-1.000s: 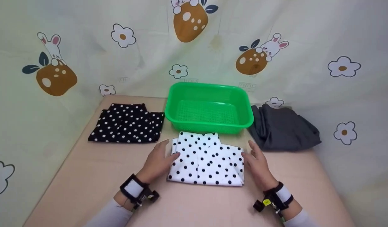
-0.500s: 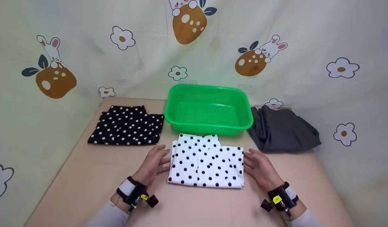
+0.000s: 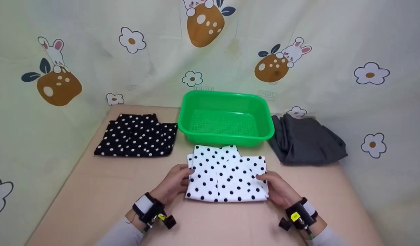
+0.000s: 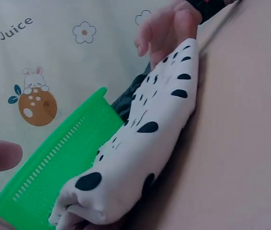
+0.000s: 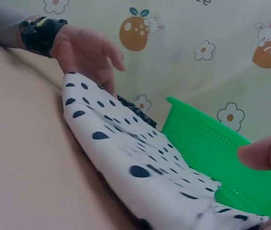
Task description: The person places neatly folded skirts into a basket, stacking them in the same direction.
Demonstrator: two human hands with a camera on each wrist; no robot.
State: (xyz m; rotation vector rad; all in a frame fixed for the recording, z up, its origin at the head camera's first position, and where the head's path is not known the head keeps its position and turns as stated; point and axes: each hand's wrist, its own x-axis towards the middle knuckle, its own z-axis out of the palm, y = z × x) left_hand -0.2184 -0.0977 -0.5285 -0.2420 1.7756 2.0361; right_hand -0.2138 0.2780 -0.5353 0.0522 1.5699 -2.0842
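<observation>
A folded white cloth with black dots (image 3: 227, 177) lies in front of the green basket (image 3: 227, 138). My left hand (image 3: 172, 184) holds its left edge, fingers partly hidden beneath and thumb above. On the opposite edge my right hand (image 3: 280, 188) has its thumb over the top and its fingers tucked under. Both wrist views show the cloth's thick folded side, with the left thumb (image 4: 3, 154) and the right thumb (image 5: 265, 153) raised above its surface. Whether the cloth is off the table is hard to tell.
Left of the basket lies a folded black cloth with white dots (image 3: 136, 136). A dark grey folded cloth (image 3: 309, 141) sits at the right, touching or close to the basket. Behind the beige table (image 3: 210, 225) hangs a printed curtain (image 3: 155, 68).
Both hands have moved in from beside the white cloth to its edges, fingers slipping under and thumbs coming over. The cloth has shifted slightly to the right.
</observation>
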